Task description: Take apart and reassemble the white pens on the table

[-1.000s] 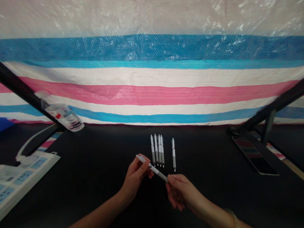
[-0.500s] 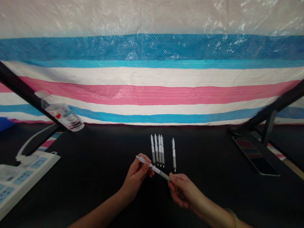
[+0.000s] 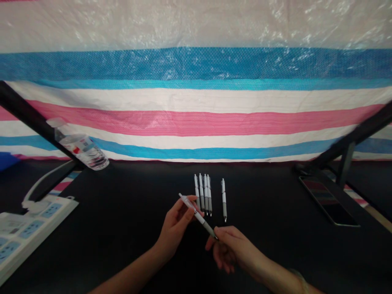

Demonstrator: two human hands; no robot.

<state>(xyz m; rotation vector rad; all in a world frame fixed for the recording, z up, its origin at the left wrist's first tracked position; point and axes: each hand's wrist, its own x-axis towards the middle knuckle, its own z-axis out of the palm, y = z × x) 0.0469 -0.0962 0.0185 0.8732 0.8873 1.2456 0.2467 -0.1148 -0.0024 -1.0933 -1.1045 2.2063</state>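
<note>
A white pen with a grey grip (image 3: 200,218) slants down to the right between my hands. My left hand (image 3: 177,222) pinches its upper, clear-clip part between thumb and fingers. Near the pen's tip is my right hand (image 3: 232,247), its thumb and index finger at the tip and its other fingers loosely curled; whether it grips the tip is hard to tell. Beyond my hands, several similar pens (image 3: 205,194) lie side by side on the black table (image 3: 137,192). One more pen (image 3: 224,199) lies apart to their right.
At the left edge is a white power strip (image 3: 33,228) with a plugged-in cable. A plastic bottle (image 3: 85,151) leans behind the left black bar (image 3: 33,118). A phone (image 3: 327,200) lies at the right, near another black bar (image 3: 355,139). Striped sheeting (image 3: 196,122) hangs behind.
The held pen has tilted more steeply, and its tip has moved slightly down and left. My right hand has shifted left, and its lower fingers have moved.
</note>
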